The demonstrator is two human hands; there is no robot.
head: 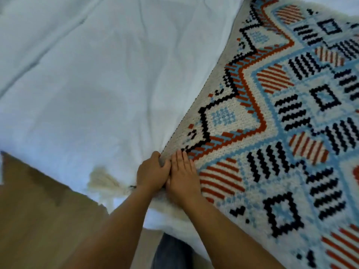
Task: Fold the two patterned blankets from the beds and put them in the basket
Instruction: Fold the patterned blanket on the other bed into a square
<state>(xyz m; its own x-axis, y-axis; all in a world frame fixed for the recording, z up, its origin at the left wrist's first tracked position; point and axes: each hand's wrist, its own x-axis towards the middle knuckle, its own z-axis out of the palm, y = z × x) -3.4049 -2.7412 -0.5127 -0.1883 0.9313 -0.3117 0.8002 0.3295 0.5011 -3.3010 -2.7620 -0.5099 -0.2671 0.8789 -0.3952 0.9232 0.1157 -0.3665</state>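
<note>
1. I see the patterned blanket [281,123] lying spread on the white bed sheet [87,84], filling my view from 12 o'clock round to 5 o'clock. It carries red, black and pale-blue diamonds and zigzags, with a grey border along its straight edge.
2. That edge runs diagonally from 1 o'clock down to the hands near centre-bottom.
3. The left hand [151,174] is closed over the blanket's border at its lower end, fingers curled over the edge.
4. The right hand [183,176] lies flat on the blanket, fingers extended and together, touching the left hand; it grips nothing.
5. A cream tassel [105,181] lies on the sheet just beside the left wrist, at 9 o'clock from it.
6. Wooden floor [38,220] shows at 7 o'clock, beyond the bed's edge.
</note>
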